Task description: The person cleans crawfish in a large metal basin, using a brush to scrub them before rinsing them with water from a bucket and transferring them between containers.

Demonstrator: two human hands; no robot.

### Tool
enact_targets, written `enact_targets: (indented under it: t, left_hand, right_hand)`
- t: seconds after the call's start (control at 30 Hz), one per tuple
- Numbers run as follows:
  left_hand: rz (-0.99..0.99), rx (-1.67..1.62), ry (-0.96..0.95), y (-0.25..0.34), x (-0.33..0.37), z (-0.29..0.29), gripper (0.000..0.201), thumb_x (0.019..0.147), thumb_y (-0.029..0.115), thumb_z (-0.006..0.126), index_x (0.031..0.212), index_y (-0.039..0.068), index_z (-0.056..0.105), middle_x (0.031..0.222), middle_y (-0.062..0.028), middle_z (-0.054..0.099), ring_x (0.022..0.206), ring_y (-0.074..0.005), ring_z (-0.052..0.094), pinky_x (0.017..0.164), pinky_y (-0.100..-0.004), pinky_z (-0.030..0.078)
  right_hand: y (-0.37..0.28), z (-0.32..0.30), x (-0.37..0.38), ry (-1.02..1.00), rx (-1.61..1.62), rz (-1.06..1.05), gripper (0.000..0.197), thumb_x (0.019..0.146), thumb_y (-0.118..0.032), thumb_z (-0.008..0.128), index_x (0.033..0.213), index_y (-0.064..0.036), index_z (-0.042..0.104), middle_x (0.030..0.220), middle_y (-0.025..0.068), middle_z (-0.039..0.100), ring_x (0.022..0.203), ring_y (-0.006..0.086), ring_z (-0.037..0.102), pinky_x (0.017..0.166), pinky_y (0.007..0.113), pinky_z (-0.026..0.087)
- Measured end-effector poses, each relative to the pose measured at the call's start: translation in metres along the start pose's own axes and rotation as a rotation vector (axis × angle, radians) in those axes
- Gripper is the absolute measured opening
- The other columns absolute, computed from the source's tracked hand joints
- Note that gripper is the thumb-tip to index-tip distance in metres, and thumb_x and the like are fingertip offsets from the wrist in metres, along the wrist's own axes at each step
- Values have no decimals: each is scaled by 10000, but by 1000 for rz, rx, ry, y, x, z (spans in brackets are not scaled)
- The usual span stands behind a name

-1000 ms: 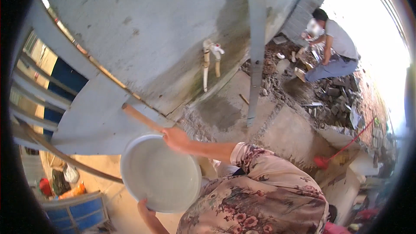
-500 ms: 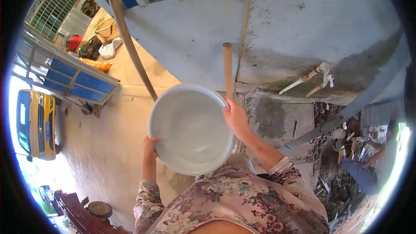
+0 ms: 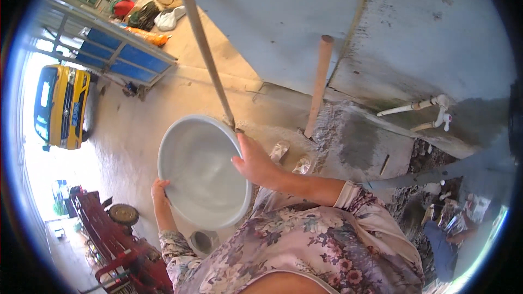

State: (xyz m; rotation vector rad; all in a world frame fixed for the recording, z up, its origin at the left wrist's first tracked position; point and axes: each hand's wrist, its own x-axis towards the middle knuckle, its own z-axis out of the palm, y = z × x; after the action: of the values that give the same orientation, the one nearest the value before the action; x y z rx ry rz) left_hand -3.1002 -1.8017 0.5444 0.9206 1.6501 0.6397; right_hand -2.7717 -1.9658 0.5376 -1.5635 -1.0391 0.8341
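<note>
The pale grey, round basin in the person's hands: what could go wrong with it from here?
1. The pale grey, round basin is held at its rim by the left hand and right hand; if either grip slips, it might tip.
2. The long, thin, brown, wooden-looking pole appears to end near the basin's rim; moving the basin could knock it, though depth is hard to judge.

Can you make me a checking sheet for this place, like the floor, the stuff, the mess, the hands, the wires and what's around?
Surface: pale floor, brightly lit at left
Job's things: grey basin, held by its rim
Clutter: white bag and orange bag, upper left
Hands: left hand on left rim, right hand on right rim
Cables: nothing seen
Surroundings: yellow vehicle, tap by the wall
</note>
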Motion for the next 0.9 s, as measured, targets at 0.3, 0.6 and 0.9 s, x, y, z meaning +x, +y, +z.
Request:
enact_targets:
  t: [0.3,0.6,0.9]
  left_hand:
    - [-106,-127,52,-14,-25,-107,258,605,44,519,859,9,548,760,-102,557,663,-241,551,623,-397,490]
    - [-216,-196,83,5,-28,-119,250,589,67,549,826,-13,543,758,-127,567,665,-295,562,633,-445,488]
    - [-101,-123,83,47,111,-149,170,678,15,521,842,-15,552,762,-121,571,667,-257,556,648,-407,481]
  right_hand:
    - [-53,47,7,-332,73,108,446,724,-152,581,1045,79,375,935,259,494,905,376,463,786,420,375]
    - [-65,88,35,-384,74,134,389,718,-197,595,964,40,409,937,238,498,922,367,474,775,426,397]
    - [-61,152,126,-267,83,136,348,713,-216,588,904,47,464,860,253,541,829,368,533,721,421,416]
